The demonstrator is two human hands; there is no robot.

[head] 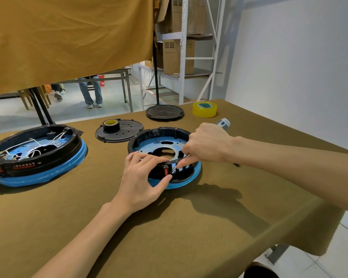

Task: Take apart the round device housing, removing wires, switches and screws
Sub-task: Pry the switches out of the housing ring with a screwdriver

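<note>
Between the two hands sits the round black plastic housing with a blue metal base plate (161, 145), resting on the olive cloth-covered desk (189, 227). At its near rim, a small red rocker switch (166, 170) is pinched by the left hand (141, 177), grip closed on it. Just right of it, the right hand (207, 143) is wrapped around a grey-handled screwdriver (223, 123), its tip beside the switch. Best to lever gently while steadying the rim. Left of both hands lies a second, still-wired housing (38, 153).
</note>
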